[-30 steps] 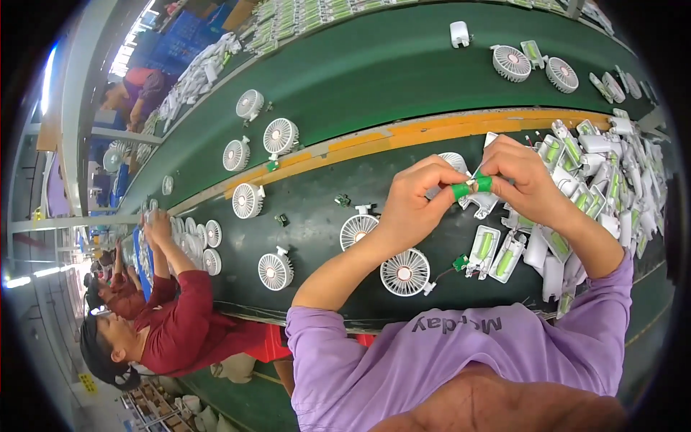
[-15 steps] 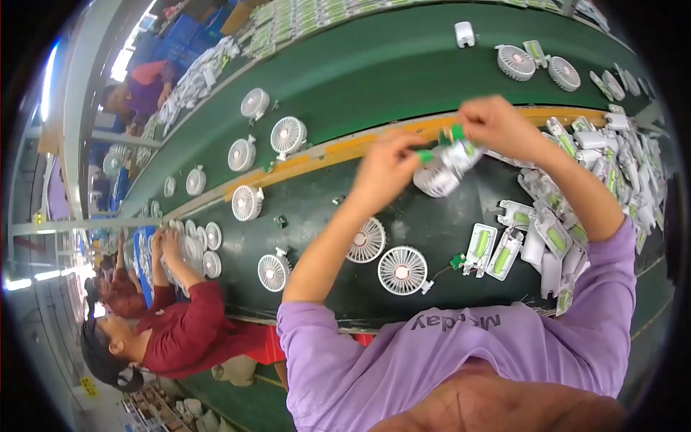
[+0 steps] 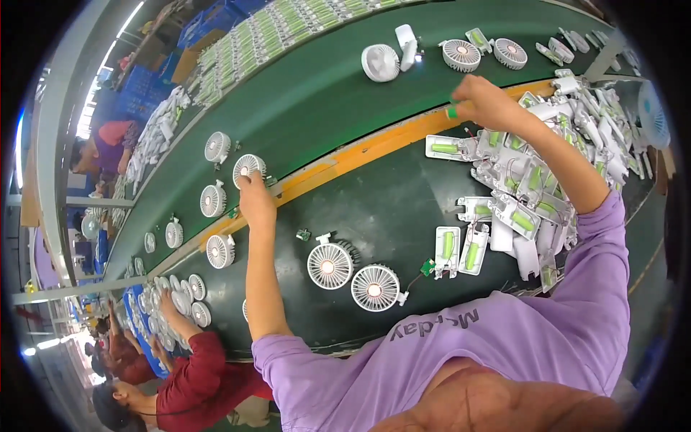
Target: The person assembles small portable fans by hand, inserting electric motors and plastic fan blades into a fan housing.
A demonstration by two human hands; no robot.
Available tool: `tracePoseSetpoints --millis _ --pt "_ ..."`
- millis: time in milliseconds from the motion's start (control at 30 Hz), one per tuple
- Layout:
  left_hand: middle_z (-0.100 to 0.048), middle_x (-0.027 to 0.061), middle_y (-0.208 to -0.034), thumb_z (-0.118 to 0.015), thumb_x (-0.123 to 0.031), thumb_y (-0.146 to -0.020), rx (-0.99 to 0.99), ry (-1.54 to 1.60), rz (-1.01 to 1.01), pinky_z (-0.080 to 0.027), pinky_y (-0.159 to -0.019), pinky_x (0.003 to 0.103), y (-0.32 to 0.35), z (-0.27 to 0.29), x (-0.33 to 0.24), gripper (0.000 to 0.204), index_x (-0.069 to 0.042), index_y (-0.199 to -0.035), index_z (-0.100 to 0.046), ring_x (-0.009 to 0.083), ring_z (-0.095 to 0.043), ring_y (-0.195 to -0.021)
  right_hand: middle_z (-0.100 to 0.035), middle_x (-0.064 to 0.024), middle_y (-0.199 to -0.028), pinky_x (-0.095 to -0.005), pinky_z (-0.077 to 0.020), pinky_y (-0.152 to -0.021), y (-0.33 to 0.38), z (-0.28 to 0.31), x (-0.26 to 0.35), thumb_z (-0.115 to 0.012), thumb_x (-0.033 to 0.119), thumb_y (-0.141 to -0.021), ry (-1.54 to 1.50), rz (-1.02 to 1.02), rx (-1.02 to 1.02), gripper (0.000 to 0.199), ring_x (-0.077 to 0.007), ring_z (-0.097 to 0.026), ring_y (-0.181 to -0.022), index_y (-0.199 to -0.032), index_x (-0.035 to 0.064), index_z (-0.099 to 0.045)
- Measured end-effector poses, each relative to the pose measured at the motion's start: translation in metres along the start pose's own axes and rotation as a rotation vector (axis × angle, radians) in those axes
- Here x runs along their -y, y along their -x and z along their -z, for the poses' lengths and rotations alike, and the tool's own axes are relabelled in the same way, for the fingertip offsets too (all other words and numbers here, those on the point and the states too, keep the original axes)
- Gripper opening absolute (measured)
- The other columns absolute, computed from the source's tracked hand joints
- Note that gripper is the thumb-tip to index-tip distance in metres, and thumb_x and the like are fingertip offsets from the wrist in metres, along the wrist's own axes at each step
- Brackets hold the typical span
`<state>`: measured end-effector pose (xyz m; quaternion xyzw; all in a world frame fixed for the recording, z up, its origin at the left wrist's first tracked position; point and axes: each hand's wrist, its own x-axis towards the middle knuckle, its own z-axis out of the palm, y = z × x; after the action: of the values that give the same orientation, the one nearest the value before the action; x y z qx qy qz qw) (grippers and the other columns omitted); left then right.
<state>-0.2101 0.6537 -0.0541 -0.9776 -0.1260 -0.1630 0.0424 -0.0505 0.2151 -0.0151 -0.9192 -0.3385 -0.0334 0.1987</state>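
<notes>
My left hand (image 3: 257, 201) reaches to the far left, its fingers closed on a round white fan head (image 3: 249, 167) at the near edge of the green belt. Over the yellow rail at right hovers my right hand (image 3: 489, 104), fingers loosely bent, a green wrap (image 3: 452, 111) on one digit and nothing visible in them. Beyond it on the belt lie a white fan (image 3: 380, 63) and a white handle-shaped part (image 3: 407, 47), touching or nearly so. Close to my body are two fan heads (image 3: 330, 266) (image 3: 376, 287), one wired to a small green circuit board (image 3: 427, 267).
A heap of white handle shells (image 3: 536, 176) with green batteries covers the right side. The yellow rail (image 3: 345, 158) divides the dark worktable from the belt. More fan heads (image 3: 212, 200) stand along the left. A co-worker in red (image 3: 209, 378) works at left beside stacked white rings.
Both hands have parted from the white fan they held together. My left hand has moved left to another fan head; a white fan now lies on the far belt.
</notes>
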Motion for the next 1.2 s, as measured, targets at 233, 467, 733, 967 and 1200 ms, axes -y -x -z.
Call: tracePoseSetpoints --millis 233,467,733,967,1200 --pt "-0.05 0.0177 -0.099 -0.051 -0.001 -0.074 0.053 -0.141 -0.005 -0.05 -0.064 0.041 0.009 -0.002 0.005 0.013 -0.001 -0.087 -0.056 0.033 -0.059 -0.077 -0.058 -0.0139 -0.062 -0.0344 -0.0429 -0.053 0.017 0.006 -0.004 -0.055 0.013 -0.072 -0.062 -0.19 0.329 0.017 -0.0265 -0.054 -0.052 -0.078 -0.001 -0.062" --pt "-0.056 0.0112 -0.089 -0.053 -0.003 -0.072 -0.127 -0.014 -0.341 -0.05 -0.061 0.037 0.015 0.006 0.001 0.014 -0.003 -0.085 -0.057 0.028 -0.06 -0.078 -0.062 -0.0033 -0.066 -0.0243 -0.0458 -0.062 0.027 0.016 0.007 -0.053 0.012 -0.086 -0.751 -0.128 0.197 0.022 -0.0071 -0.054 -0.062 -0.099 -0.0032 -0.062" --pt "-0.06 0.0121 -0.09 -0.051 -0.005 -0.074 -0.027 -0.006 -0.19 -0.048 -0.07 0.038 0.003 -0.019 0.008 0.021 -0.005 -0.094 -0.059 0.0283 -0.058 -0.086 -0.061 -0.0067 -0.084 -0.0225 -0.0443 -0.063 0.024 0.018 0.042 -0.045 0.011 -0.091 -0.97 -0.081 0.244 0.032 -0.0082 -0.051 -0.066 -0.12 -0.0025 -0.047" --pt "-0.063 0.016 -0.085 -0.055 -0.007 -0.07 0.002 0.554 0.074 -0.047 -0.072 0.042 -0.025 -0.022 -0.016 0.026 -0.004 -0.094 -0.063 0.0341 -0.06 -0.08 -0.061 -0.0043 -0.087 -0.0235 -0.0441 -0.069 0.029 0.006 0.051 -0.046 0.008 -0.088 -0.902 -0.068 0.179 0.018 -0.0082 -0.052 -0.071 -0.104 -0.0001 -0.047" --pt "-0.063 0.0148 -0.088 -0.049 0.002 -0.076 -0.058 1.054 -0.02 -0.049 -0.07 0.03 -0.013 0.019 -0.073 0.027 0.001 -0.101 -0.059 0.0211 -0.063 -0.076 -0.061 -0.0013 -0.08 -0.0216 -0.0435 -0.069 0.015 -0.006 0.065 -0.052 0.007 -0.085 -1.013 -0.12 0.247 0.011 -0.0071 -0.055 -0.072 -0.089 -0.0005 -0.058"
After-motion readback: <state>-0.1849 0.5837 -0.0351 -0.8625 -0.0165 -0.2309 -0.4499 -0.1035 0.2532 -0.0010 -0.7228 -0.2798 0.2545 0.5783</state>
